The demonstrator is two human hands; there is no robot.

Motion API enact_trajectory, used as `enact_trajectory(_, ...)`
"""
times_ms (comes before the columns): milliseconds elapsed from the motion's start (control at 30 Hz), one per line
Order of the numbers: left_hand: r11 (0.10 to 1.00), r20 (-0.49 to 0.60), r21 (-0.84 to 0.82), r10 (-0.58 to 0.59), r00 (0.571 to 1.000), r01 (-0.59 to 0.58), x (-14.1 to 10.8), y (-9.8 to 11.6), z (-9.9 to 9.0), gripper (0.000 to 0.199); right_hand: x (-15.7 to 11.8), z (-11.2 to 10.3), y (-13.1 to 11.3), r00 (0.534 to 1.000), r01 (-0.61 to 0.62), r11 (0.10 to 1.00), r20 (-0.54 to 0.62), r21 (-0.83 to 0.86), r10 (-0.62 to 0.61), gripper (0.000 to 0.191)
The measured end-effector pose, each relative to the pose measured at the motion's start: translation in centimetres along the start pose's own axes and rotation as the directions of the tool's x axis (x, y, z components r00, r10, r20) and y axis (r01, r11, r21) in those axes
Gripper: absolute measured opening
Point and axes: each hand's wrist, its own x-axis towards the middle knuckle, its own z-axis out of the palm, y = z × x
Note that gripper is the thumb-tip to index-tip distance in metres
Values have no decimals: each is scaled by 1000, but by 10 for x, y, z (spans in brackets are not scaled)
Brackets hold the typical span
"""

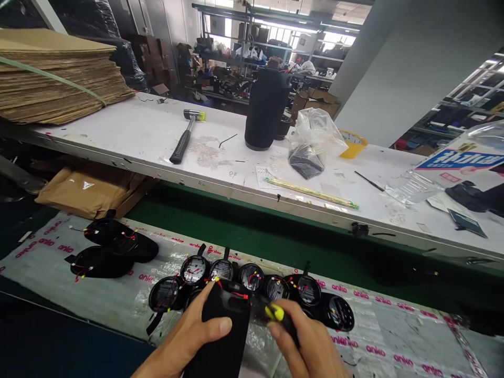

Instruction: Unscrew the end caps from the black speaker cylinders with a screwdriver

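Observation:
My left hand (191, 331) is wrapped round a black fabric-covered cylindrical housing (230, 341), its thumb lying along the near side. Red wires with a small red plug (243, 296) come out at the housing's upper end. Close to the right of that end, my right hand (311, 344) grips a black-and-yellow handled tool (279, 314). Motion smears the tool's working end, so its kind is unclear. Just beyond both hands stands a group of similar black housings (251, 277), open ends up, with coloured wires and small connectors showing.
More black housings (102, 261) lie on the printed plastic-covered surface (397, 336) at left. On the white shelf (137, 126) are a mallet (186, 136), an upright black cylinder (265, 110), a plastic bag (311, 142), a yellow container (352, 144) and a clear bottle (452, 163). Cardboard (59, 73) is stacked at left.

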Motion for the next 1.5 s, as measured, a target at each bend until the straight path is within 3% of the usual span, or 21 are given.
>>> enact_trajectory(100,998,-22,58,25,999,-23,-2,-1,-2,83,4,-4,-11,960,278,932,80,-231,-267,36)
enact_trajectory(233,976,-30,209,64,997,-56,-4,0,-2,76,15,-7,-21,912,406,806,142,-430,-384,23)
enact_trajectory(300,968,-44,246,66,997,-53,-5,2,-1,74,19,-11,-24,901,434,774,210,-462,-380,9)
enact_trajectory(400,959,-84,280,73,994,-47,-6,4,2,72,23,-17,-26,885,464,749,292,-474,-364,17)
enact_trajectory(567,928,-192,373,92,977,-14,-6,1,2,80,25,-22,-26,876,475,745,332,-469,-349,15)
enact_trajectory(833,838,-118,545,90,989,-12,-5,1,-2,85,24,-27,-26,849,514,678,428,-526,-311,28)
enact_trajectory(1000,827,-276,558,99,956,76,-9,-1,11,80,21,-25,-31,843,521,620,465,-586,-269,26)
enact_trajectory(1067,828,-290,555,105,951,78,-10,-1,15,75,22,-24,-33,843,518,607,479,-603,-244,29)
enact_trajectory(1167,856,-244,516,114,963,30,-9,-1,15,70,24,-21,-31,842,513,644,480,-568,-247,30)
enact_trajectory(1333,934,-125,356,92,988,-41,-5,-3,7,79,25,-20,-19,877,447,814,359,-370,-319,29)
enact_trajectory(1500,994,39,108,-10,999,5,1,-4,1,83,24,-31,-13,908,335,912,340,-235,-245,29)
